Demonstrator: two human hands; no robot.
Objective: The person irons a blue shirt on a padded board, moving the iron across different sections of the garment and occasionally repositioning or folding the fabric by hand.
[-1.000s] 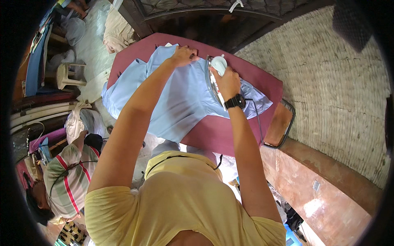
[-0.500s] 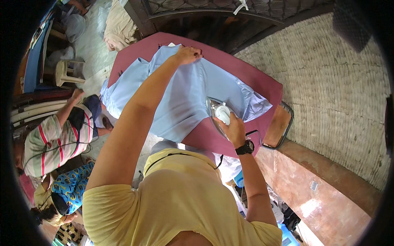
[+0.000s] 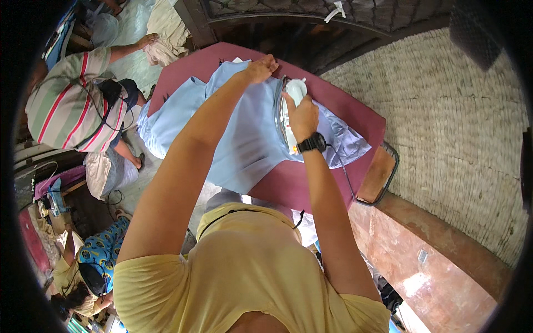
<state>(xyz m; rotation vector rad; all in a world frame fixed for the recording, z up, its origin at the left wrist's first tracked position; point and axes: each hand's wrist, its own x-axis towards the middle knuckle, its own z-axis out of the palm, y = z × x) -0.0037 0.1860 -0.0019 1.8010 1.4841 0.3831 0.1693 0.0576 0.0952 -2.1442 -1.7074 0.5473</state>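
Note:
A light blue shirt [image 3: 239,133] lies spread over a maroon ironing board [image 3: 266,180], with some folds at its left side and a crumpled part at the right. My right hand [image 3: 303,119] is closed round the handle of a white iron [image 3: 295,89], which rests on the shirt towards the board's far edge. A dark cord runs from near my right wrist down over the board's near edge. At the shirt's far edge, my left hand [image 3: 261,70] holds the cloth, fingers bent and close together.
A dark metal grille [image 3: 300,16] stands just beyond the board. To the right are a woven-textured surface [image 3: 444,127] and a brown ledge [image 3: 438,227]. On the left, a person in a striped shirt [image 3: 78,105] reaches towards a beige cloth bundle [image 3: 166,33]; another person sits lower down.
The iron, in my right hand, has slid away from me to the shirt's far edge. My left hand has shifted only slightly. The person in stripes has moved farther up and reaches out.

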